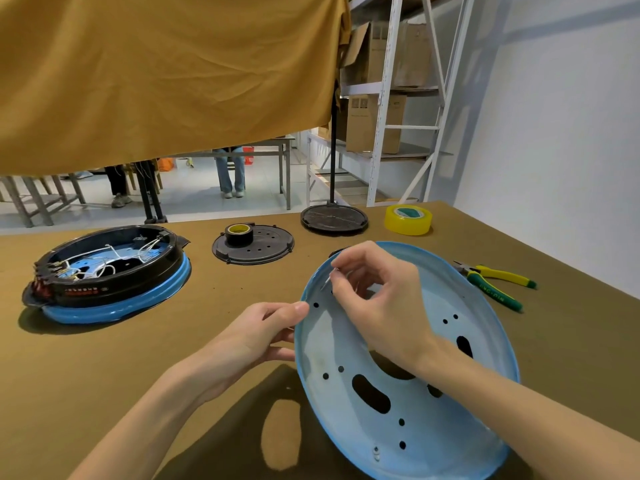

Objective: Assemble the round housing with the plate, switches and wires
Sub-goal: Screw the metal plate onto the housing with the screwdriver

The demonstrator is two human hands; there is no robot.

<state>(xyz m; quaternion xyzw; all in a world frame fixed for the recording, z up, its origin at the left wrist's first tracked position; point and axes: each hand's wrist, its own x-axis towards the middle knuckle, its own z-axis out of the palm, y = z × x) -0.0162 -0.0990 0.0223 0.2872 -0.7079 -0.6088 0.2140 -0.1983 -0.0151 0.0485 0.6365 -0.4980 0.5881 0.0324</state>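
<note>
A light blue round plate point(450, 420) with several holes and slots is tilted up off the table in front of me. My left hand point(256, 334) grips its left rim, thumb on the inner edge. My right hand point(377, 292) reaches over the plate and pinches a small thin metal pin point(327, 279) near the upper left rim. At the left of the table lies the round black and blue housing point(110, 275) with white wires and switches inside.
A black perforated disc point(263, 249) carrying a small black tape roll point(239, 233) sits mid-table. A yellow tape roll point(408, 220), a black stand base point(334, 218) and yellow-green pliers point(495, 280) lie at the back right. A mustard cloth hangs behind.
</note>
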